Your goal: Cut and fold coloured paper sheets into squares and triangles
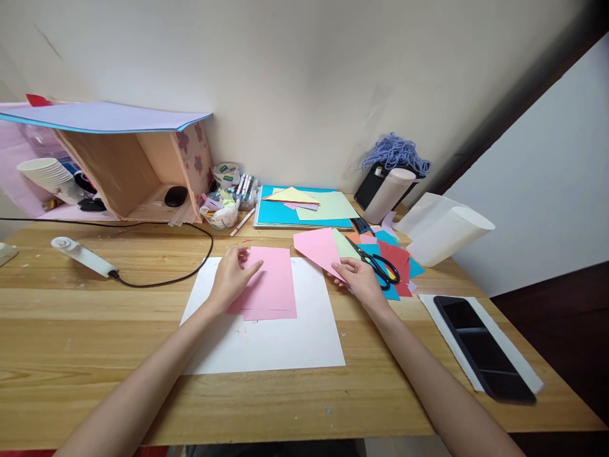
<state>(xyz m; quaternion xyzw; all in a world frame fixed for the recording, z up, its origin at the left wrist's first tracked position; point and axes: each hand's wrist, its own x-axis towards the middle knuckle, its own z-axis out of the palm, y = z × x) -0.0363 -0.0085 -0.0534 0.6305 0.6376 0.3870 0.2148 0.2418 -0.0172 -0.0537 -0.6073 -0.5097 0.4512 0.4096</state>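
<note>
Two overlapping pink paper sheets [273, 279] lie on a large white sheet of paper [314, 343] in the middle of the desk. My left hand [234, 273] is at their upper left side, thumb spread away from the slightly bent fingers; whether it presses on the paper I cannot tell. Between the thumb and fingers of my right hand [359, 279] is another piece of pink paper [318, 249], tilted, its far end pointing up and left. Just beyond that hand, black-handled scissors [380, 263] rest on colored paper scraps [397, 257].
A blue sheet [276, 212] with colored paper stands stacked by the wall. Markers [245, 185] and a cardboard box [137, 171] are left, near a white corded device [85, 255]. Rolled white paper [428, 228] and a black phone [483, 349] lie right.
</note>
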